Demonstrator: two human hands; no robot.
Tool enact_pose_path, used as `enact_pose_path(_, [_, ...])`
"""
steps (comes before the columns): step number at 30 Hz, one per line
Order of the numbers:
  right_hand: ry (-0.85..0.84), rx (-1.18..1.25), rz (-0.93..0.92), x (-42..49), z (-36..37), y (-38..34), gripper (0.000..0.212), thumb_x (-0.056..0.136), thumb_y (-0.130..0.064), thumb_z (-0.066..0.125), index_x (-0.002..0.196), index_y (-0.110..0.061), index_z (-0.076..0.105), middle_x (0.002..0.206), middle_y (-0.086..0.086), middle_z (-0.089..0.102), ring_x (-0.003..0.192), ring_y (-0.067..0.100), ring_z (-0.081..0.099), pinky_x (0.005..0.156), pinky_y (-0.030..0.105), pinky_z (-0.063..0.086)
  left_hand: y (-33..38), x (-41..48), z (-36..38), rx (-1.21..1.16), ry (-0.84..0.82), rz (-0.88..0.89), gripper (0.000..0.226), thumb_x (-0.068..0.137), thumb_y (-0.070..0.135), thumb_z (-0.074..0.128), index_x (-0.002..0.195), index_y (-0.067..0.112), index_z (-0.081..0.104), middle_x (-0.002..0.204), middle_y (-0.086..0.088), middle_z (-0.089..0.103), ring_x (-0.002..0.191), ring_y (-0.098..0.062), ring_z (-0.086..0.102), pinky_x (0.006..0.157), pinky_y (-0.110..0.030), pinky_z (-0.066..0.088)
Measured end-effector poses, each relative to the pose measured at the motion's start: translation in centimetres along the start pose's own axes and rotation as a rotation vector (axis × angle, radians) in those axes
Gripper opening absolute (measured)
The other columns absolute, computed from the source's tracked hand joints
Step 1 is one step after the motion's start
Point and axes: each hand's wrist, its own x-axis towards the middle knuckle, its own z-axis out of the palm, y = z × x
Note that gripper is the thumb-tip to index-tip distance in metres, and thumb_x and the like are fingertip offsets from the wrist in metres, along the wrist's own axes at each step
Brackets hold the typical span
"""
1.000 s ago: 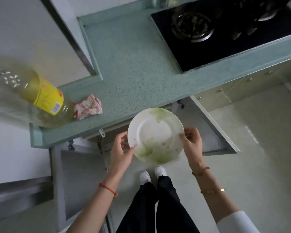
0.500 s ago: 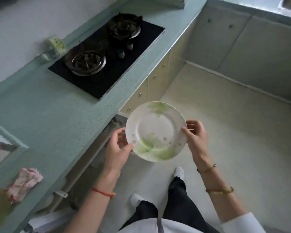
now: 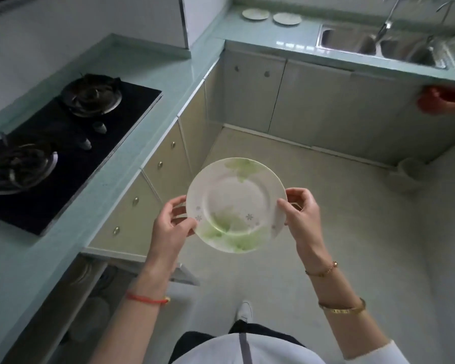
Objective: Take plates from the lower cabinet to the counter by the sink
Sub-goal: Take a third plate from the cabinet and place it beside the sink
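Observation:
I hold a white plate (image 3: 235, 204) with pale green leaf print level at chest height over the floor. My left hand (image 3: 171, 225) grips its left rim and my right hand (image 3: 301, 215) grips its right rim. Far ahead, two similar plates (image 3: 255, 14) (image 3: 286, 18) lie flat on the green counter (image 3: 273, 35) left of the steel double sink (image 3: 378, 46). The lower cabinet (image 3: 95, 292) stands open at my lower left, with dim plates inside.
A black gas hob (image 3: 63, 143) with two burners is set in the left counter. Closed cabinet doors line the corner. A red bag (image 3: 441, 99) hangs under the sink counter and a pale bin (image 3: 407, 174) stands on the floor at right.
The view has swung right from the open cabinet and hob toward the sink corner. Both hands keep the same hold on the plate, which has stayed in front of me.

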Motion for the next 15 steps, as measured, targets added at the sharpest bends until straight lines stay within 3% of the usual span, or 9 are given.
enact_pose_path(8, [0.052,0.050,0.001,9.0,-2.9,-1.8,0.014,0.085,-0.003,0.062,0.097,-0.012,0.060,0.092,0.001,0.063,0.075,0.012,0.056,0.054,0.016,0.042,3.5,6.6,7.8,0.022,-0.051,0.014,0.051,0.081,-0.012,0.056,0.120,0.019,0.062,0.112,-0.003,0.067,0.093,-0.014,0.066,0.065,-0.019,0.055])
enact_pose_path(11, [0.085,0.061,0.021,12.5,-3.2,-2.1,0.014,0.085,-0.004,0.062,0.096,-0.013,0.060,0.093,0.001,0.064,0.075,0.012,0.057,0.057,0.019,0.042,4.3,9.9,10.3,0.037,-0.084,0.015,0.051,0.079,-0.009,0.058,0.122,0.019,0.062,0.115,-0.004,0.068,0.096,-0.016,0.066,0.071,-0.026,0.056])
enact_pose_path(15, [0.120,0.054,0.023,17.8,-3.0,-2.5,0.014,0.085,-0.005,0.062,0.094,-0.016,0.060,0.094,0.001,0.065,0.077,0.012,0.057,0.058,0.021,0.042,5.7,15.3,13.3,0.046,-0.127,0.011,0.050,0.081,-0.011,0.058,0.122,0.018,0.063,0.115,-0.005,0.069,0.095,-0.015,0.066,0.068,-0.023,0.054])
